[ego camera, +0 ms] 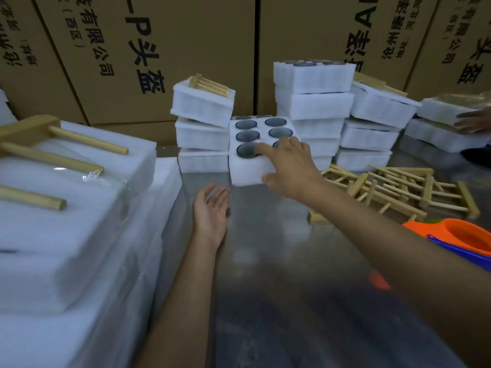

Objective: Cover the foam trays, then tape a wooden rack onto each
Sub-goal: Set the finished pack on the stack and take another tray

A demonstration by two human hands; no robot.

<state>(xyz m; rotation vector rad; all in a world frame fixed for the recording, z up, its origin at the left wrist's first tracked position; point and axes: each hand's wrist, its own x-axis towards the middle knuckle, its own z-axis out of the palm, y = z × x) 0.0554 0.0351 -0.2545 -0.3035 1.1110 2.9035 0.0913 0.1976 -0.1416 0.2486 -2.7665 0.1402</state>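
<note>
Closest to the camera on the left there's a big stack of covered foam trays (66,235), and the top one has a wooden rack (53,144) lying on it under clear film. On the right edge, an orange and blue tape dispenser (462,243) sits on the shiny metal table (279,288).

A bit further out, the left hand (211,211) hovers over the table with the palm turned inward and fingers relaxed and spread, holding nothing. The right hand (289,168) reaches ahead and grips the near right corner of an uncovered foam tray (248,172), fingers on top by the dark round glasses (247,134) set in its holes, thumb against the front side. That tray rests on the table, just in front of the stacks.

To the right of it there's a loose pile of wooden racks (398,192). Behind come several stacks of foam trays (313,107), some topped with racks, and another person's hand (475,120) is on one at far right. Big printed cardboard boxes (159,49) wall off the back.
</note>
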